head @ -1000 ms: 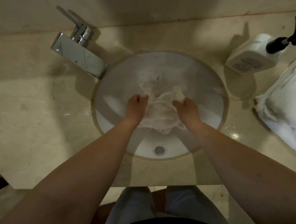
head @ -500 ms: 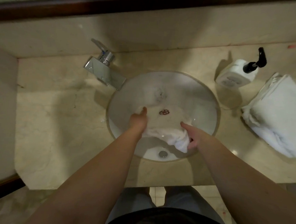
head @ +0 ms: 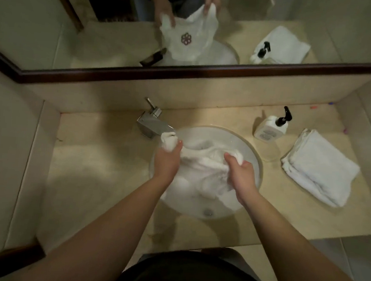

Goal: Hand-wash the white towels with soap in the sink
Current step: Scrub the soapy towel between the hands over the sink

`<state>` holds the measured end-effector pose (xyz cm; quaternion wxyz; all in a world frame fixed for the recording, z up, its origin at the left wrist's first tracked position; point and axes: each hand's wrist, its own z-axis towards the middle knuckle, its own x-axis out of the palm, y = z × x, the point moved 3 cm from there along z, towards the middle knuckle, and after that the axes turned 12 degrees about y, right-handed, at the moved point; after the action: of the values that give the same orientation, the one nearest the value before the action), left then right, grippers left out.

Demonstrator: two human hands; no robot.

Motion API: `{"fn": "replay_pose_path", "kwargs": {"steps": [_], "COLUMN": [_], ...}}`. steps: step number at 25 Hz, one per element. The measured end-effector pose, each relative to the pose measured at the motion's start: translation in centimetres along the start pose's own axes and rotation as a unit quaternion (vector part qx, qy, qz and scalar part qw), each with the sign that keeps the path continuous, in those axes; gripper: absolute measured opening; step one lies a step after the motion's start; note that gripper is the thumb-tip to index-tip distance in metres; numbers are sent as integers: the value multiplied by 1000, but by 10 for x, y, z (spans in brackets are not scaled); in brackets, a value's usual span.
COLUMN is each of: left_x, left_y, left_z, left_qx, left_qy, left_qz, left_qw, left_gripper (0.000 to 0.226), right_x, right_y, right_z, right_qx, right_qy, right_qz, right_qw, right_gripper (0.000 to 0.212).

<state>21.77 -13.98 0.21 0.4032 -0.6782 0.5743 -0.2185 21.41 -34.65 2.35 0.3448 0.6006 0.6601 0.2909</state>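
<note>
Towel lifted and stretched out over the sink since half a second ago, when it lay bunched low in the bowl.

Left hand [head: 167, 159] at frame centre clenches a wadded corner of the wet towel [head: 203, 161] right by the faucet [head: 153, 127] spout; right hand [head: 242, 176], fingers curled tight, grasps the other bunched end. The white cloth hangs crumpled and sagging between them above the sink [head: 248, 149], and the mirror [head: 319, 35] across the top of the frame shows a dark floral emblem on it. At right on the tabletop [head: 104, 152]: soap bottle [head: 268, 129], then the folded towels [head: 319, 169] stacked beside it.
</note>
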Motion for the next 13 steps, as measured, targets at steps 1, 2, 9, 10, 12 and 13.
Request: {"fn": "replay_pose_path", "kwargs": {"steps": [1,2,9,10,12,13], "left_x": [-6,-10,-4,2,14,21], "left_y": [-13,-25,-98,-103,-111,-113], "left_z": [-9,-17,-71,-74,-84,-86], "left_qx": [28,55,181,186,183,175], "left_qy": [-3,-2,93,105,105,95], "left_qz": [-23,-46,-152,-166,-197,-211], "left_qw": [999,997,967,963,957,957], "left_gripper": [23,22,18,17,16,20], "right_x": [1,3,16,22,35,39], "right_y": [11,22,96,102,112,115], "right_z": [-9,-19,-55,-56,-61,-63], "right_qx": [-28,-58,-133,-135,-131,-131], "right_qy": [-13,-27,-70,-65,-73,-93], "right_qz": [1,5,187,203,200,190], "right_qw": [1000,998,971,968,968,968], "right_gripper": [24,21,29,29,26,25]}}
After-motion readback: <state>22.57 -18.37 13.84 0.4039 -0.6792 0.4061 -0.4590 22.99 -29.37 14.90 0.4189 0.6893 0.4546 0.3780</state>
